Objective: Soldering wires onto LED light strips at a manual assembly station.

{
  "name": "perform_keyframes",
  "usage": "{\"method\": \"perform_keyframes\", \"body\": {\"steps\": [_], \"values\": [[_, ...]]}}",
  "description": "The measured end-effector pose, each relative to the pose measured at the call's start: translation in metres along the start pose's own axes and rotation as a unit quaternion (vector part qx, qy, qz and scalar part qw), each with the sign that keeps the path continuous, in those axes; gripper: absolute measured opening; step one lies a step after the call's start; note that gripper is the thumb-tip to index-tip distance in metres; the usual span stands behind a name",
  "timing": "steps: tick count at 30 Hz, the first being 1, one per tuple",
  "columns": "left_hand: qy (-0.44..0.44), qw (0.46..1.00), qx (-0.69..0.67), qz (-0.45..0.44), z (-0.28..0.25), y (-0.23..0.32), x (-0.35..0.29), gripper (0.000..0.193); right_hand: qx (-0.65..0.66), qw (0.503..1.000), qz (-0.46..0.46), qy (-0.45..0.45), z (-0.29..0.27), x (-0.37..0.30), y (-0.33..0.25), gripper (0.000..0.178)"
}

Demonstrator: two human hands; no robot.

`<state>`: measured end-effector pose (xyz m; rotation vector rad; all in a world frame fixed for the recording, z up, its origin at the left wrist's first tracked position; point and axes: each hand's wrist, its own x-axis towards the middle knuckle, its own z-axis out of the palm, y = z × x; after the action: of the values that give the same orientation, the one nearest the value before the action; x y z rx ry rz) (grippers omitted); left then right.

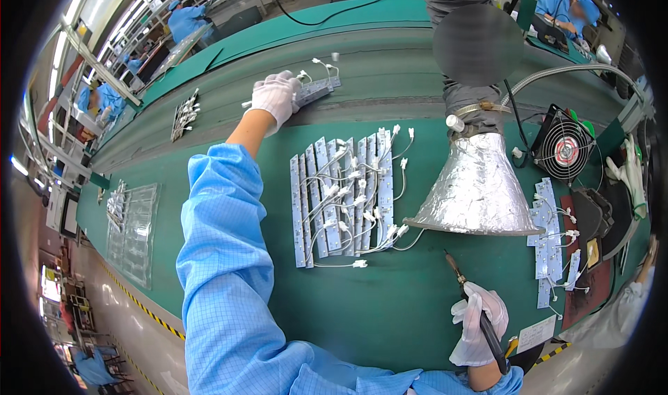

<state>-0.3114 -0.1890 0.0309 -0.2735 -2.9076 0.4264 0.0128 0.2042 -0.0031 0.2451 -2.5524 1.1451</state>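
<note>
My left hand (275,97), in a white glove, reaches far over the table onto the dark conveyor belt. Its fingers are wrapped round a small bundle of LED strip boards (320,89) whose white connectors stick out at the right. At the lower right, my gloved right hand (479,324) grips a soldering iron (492,336), the tip pointing up and left above the green mat. Between my hands lies a row of several LED strip boards (299,210), side by side, with white wires and connectors strewn across them.
A foil-covered fume hood (480,190) hangs at the right of the row. Beyond it are a small fan (563,150) and more strip boards (547,245). A clear plastic tray (133,245) is at the left. Another bundle (185,116) lies on the belt (390,64). Co-workers sit farther off.
</note>
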Motion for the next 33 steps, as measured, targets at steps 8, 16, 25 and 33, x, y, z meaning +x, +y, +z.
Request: {"method": "perform_keyframes", "body": {"steps": [8, 16, 25, 33], "values": [[-0.179, 0.977, -0.106, -0.039, 0.021, -0.042, 0.055, 0.059, 0.032, 0.995, 0.094, -0.005, 0.001, 0.004, -0.006, 0.021], [-0.118, 0.991, -0.056, -0.032, 0.014, -0.013, 0.032, 0.040, 0.006, 1.000, 0.006, 0.008, -0.002, 0.005, -0.004, 0.011], [0.029, 0.995, 0.085, 0.053, -0.066, -0.044, -0.065, 0.029, 0.047, 0.998, -0.024, 0.030, -0.002, 0.000, -0.006, 0.013], [-0.030, 0.975, -0.013, 0.221, -0.041, 0.017, -0.193, 0.016, 0.116, 0.991, -0.041, 0.054, 0.003, -0.012, -0.001, 0.017]]}}
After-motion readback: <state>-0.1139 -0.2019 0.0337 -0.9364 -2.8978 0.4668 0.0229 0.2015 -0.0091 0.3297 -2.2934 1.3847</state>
